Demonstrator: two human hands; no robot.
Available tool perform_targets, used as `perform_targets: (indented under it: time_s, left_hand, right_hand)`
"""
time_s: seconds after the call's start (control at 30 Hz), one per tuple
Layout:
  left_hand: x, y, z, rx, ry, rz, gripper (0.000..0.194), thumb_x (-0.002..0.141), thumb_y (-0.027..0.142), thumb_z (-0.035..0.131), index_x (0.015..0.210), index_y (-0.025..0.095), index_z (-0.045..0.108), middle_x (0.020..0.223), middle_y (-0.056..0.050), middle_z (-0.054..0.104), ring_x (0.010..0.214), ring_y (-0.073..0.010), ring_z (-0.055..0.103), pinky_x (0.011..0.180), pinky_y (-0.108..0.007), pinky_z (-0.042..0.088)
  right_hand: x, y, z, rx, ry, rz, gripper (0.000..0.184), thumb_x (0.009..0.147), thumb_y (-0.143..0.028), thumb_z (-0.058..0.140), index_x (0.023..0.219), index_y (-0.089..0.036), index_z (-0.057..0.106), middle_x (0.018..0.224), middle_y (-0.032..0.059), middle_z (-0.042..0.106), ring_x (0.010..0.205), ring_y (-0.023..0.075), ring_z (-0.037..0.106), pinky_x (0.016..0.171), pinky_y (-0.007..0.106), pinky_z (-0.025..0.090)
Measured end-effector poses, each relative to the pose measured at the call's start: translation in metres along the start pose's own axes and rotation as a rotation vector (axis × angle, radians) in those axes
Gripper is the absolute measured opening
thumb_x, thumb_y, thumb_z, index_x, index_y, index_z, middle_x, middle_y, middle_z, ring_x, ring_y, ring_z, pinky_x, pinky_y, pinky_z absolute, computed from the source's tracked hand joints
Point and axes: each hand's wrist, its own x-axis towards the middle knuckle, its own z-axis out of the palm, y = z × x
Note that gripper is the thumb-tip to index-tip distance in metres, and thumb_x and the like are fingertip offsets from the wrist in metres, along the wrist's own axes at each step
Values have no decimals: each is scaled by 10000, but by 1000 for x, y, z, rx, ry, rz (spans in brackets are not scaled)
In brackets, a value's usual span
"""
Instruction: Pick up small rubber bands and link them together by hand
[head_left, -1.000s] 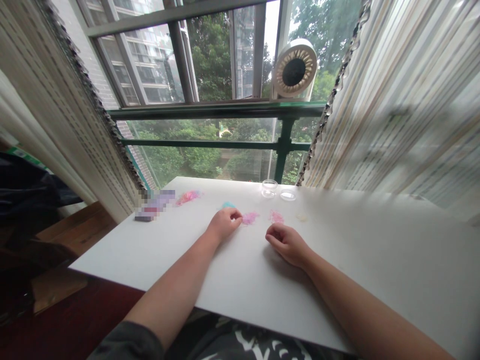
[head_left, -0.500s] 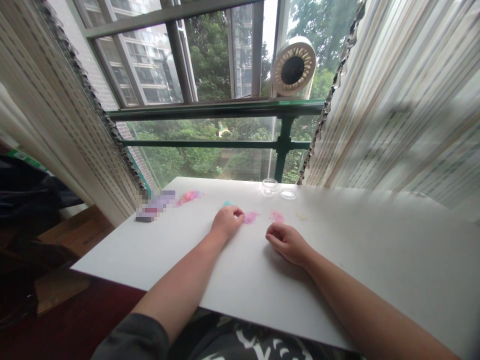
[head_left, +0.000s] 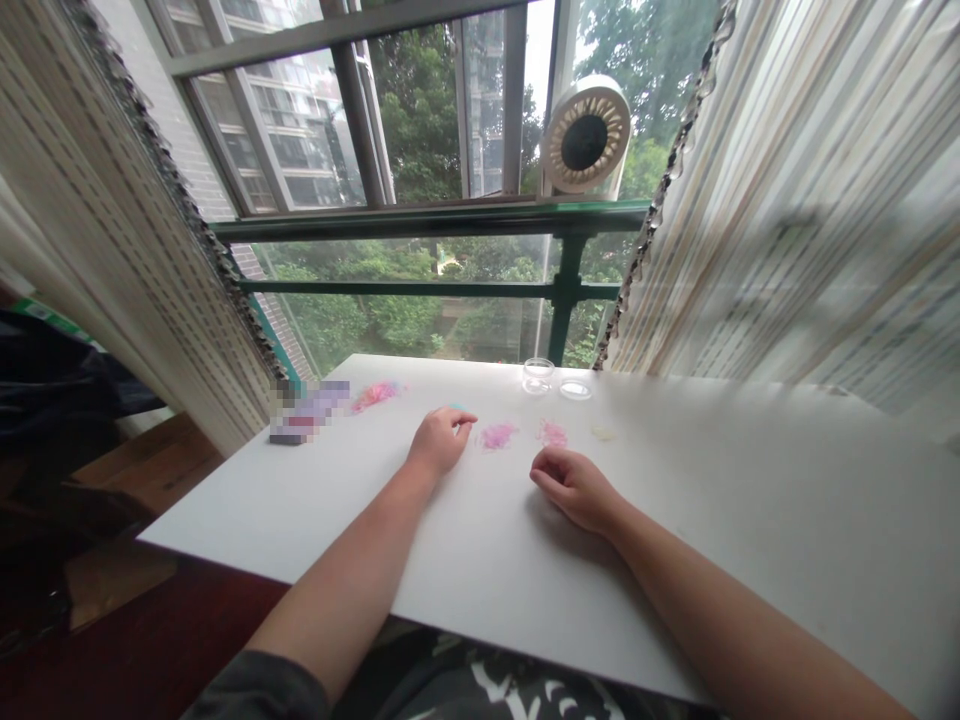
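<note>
Currently, left hand (head_left: pixel 441 440) near turquoise pile (head_left: pixel 456 407) and purple pile (head_left: pixel 496 436); right hand (head_left: pixel 564 480) curled, nearest pink pile (head_left: pixel 553 433). Finger closure, both hands: cannot tell.

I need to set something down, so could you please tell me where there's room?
The white tabletop looks bare right of the small pale-yellow pile and right forearm, and front left, between the blurred purple item and left forearm. The middle is crowded with a loose purple pile, pink pile, left hand and right hand.
</note>
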Motion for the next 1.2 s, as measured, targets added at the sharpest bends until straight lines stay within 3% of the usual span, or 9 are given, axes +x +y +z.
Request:
perform_targets:
  time_s: [0.17, 0.33, 0.4, 0.47, 0.6, 0.83, 1.2]
  left_hand:
    - [8, -14, -26, 20, 81, -103, 248, 789, 237, 457, 908, 198, 671, 917, -33, 665, 848, -166, 586, 842, -273, 448]
    - [11, -55, -56, 114, 210, -293, 288, 815, 235, 402, 964, 188, 645, 1031, -35, 647, 989, -185, 563, 909, -285, 420]
    - [8, -75, -65, 181, 185, -352, 309, 813, 209, 391, 1021, 177, 618, 1133, -45, 603, 1092, -190, 512, 962, -285, 383]
    - [4, -90, -69, 284, 86, -477, 357, 803, 212, 406, 1117, 149, 562, 1185, -87, 566, 1133, -220, 485, 984, -321, 363]
    - [-4, -102, -66, 371, -29, -618, 425, 774, 272, 456, 1170, 138, 526, 1234, -156, 515, 1152, -306, 461, 967, -417, 360]
    - [-6, -87, -53, 393, -67, -602, 493, 702, 448, 531, 1140, 221, 540, 1295, -125, 458, 1180, -343, 411, 950, -463, 344]
    - [15, -81, -36, 430, 6, -593, 525, 755, 533, 432, 1211, 276, 479, 1331, -120, 416, 1234, -352, 319, 956, -527, 274]
  right_hand:
    - [0, 1, 0, 16, -5, 12, 118, 768, -258, 489, 688, -175, 517, 543, -36, 445, 501, 96, 394, 484, 216, 311]
    - [0, 4, 1, 31, -9, 19, 126, 769, -267, 490, 686, -177, 516, 529, -42, 430, 490, 93, 383, 478, 215, 304]
    - [0, 4, 1, 30, -9, 17, 124, 771, -263, 487, 686, -176, 515, 529, -43, 428, 493, 92, 384, 482, 214, 303]
    - [0, 3, 1, 26, -12, 13, 128, 772, -261, 486, 683, -174, 514, 534, -42, 434, 496, 92, 387, 485, 215, 303]
    - [1, 3, 1, 24, -19, 10, 123, 762, -256, 494, 677, -170, 515, 543, -39, 458, 501, 92, 401, 487, 215, 304]
    - [1, 1, 0, -2, -23, 12, 111, 755, -244, 493, 682, -168, 526, 549, -33, 474, 510, 99, 413, 490, 220, 310]
    - [1, 2, 2, -5, -35, 5, 131, 769, -263, 488, 677, -172, 515, 539, -38, 458, 503, 101, 409, 487, 225, 306]
